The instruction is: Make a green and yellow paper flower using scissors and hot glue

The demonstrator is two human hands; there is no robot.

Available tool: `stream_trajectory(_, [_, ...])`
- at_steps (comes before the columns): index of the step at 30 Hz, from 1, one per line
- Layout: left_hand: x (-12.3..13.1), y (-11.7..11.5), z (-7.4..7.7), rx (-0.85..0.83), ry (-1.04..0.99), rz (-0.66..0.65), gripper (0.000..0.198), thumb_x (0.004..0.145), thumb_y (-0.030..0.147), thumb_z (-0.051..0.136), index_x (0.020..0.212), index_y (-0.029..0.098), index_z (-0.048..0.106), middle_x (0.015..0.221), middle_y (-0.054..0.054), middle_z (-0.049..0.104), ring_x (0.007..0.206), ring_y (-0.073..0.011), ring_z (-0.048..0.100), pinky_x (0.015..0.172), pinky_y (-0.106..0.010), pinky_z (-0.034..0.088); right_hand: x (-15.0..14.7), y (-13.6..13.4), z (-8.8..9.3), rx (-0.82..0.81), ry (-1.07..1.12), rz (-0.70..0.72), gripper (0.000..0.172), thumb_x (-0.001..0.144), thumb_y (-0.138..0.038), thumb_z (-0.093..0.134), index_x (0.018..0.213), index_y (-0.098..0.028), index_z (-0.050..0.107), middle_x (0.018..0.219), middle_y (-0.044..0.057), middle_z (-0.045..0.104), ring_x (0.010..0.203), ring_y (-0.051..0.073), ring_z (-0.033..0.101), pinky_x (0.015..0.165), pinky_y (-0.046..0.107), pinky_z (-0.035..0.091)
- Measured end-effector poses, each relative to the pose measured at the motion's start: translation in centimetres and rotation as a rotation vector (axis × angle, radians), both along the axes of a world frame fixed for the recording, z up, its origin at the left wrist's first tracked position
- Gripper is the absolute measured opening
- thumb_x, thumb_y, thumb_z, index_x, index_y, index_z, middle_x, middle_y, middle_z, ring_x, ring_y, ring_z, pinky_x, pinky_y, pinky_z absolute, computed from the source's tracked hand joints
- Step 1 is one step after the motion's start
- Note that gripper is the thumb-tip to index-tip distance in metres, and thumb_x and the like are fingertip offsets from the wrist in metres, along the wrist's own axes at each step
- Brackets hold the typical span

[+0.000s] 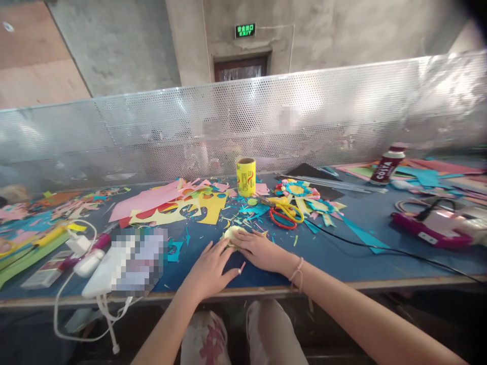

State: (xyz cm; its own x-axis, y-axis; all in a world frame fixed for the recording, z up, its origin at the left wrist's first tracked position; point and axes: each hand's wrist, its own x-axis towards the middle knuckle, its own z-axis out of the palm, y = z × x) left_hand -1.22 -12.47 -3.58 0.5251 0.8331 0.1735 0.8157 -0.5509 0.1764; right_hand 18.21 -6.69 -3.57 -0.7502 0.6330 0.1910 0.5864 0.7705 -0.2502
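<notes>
A pale yellow paper disc [233, 233] lies on the blue table near its front edge. My right hand [262, 249] rests over the disc's right side, fingers stretched flat on the paper. From the left, my left hand [211, 268] reaches its fingertips to the disc's lower edge, with the thumb spread away. A small pink strip [242, 266] shows beside that thumb. Just beyond my right hand lie yellow-handled scissors [291, 208] and red-handled scissors [283, 221]. What lies under my fingers is hidden.
A yellow tape roll [246, 177] stands near the perforated metal screen [152, 137]. Cut paper sheets [213, 208] and scraps are scattered around it. On the left are a phone [139, 261] and white chargers [89, 261]; rightward, a bottle [388, 165], black cable [399, 255] and purple power strip [429, 230].
</notes>
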Motion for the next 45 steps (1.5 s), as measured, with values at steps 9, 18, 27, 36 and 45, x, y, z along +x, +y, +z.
stream_trajectory(9, [-0.2, 0.1, -0.2, -0.034, -0.241, 0.024, 0.046, 0.085, 0.04, 0.044, 0.124, 0.018, 0.037, 0.13, -0.013, 0.048, 0.123, -0.024, 0.042, 0.103, -0.047, 0.03, 0.2, 0.3, 0.2, -0.104, 0.032, 0.0, 0.043, 0.089, -0.026, 0.036, 0.132, -0.028, 0.042, 0.139, 0.005, 0.039, 0.129, 0.022, 0.032, 0.107, 0.049, 0.019])
stream_trajectory(18, [0.7, 3.3, 0.2, 0.157, -0.517, 0.198, 0.018, 0.075, 0.016, 0.056, 0.092, 0.019, 0.059, 0.094, -0.006, 0.059, 0.093, -0.019, 0.055, 0.085, -0.034, 0.045, 0.4, 0.4, 0.1, -0.108, 0.052, 0.032, 0.048, 0.089, -0.026, 0.037, 0.137, -0.03, 0.032, 0.141, 0.003, 0.036, 0.131, 0.024, 0.028, 0.107, 0.051, 0.019])
stream_trajectory(27, [0.4, 6.2, 1.8, 0.038, -0.356, -0.067, 0.021, 0.076, 0.01, 0.053, 0.088, 0.019, 0.067, 0.092, -0.004, 0.066, 0.089, -0.0162, 0.059, 0.082, -0.027, 0.044, 0.3, 0.5, 0.5, -0.082, 0.17, 0.082, 0.044, 0.087, -0.018, 0.037, 0.13, -0.027, 0.042, 0.13, 0.006, 0.048, 0.118, 0.018, 0.045, 0.1, 0.038, 0.034])
stream_trajectory(36, [-1.6, 8.3, 3.5, -0.037, -0.388, 0.041, 0.016, 0.077, 0.017, 0.053, 0.077, 0.017, 0.069, 0.077, -0.002, 0.069, 0.073, -0.0143, 0.062, 0.071, -0.024, 0.044, 0.5, 0.9, 0.1, -0.153, 0.316, 0.028, 0.039, 0.087, -0.027, 0.041, 0.126, -0.021, 0.042, 0.123, 0.008, 0.054, 0.113, 0.019, 0.05, 0.096, 0.037, 0.04])
stream_trajectory(45, [-5.9, 10.0, 8.2, 0.106, -0.385, 0.282, 0.016, 0.074, 0.021, 0.056, 0.077, 0.013, 0.069, 0.078, -0.004, 0.069, 0.072, -0.0149, 0.06, 0.072, -0.027, 0.045, 0.5, 1.2, -0.4, -0.118, 0.276, -0.028, 0.039, 0.087, -0.03, 0.039, 0.123, -0.018, 0.043, 0.123, 0.011, 0.053, 0.115, 0.021, 0.049, 0.097, 0.038, 0.039])
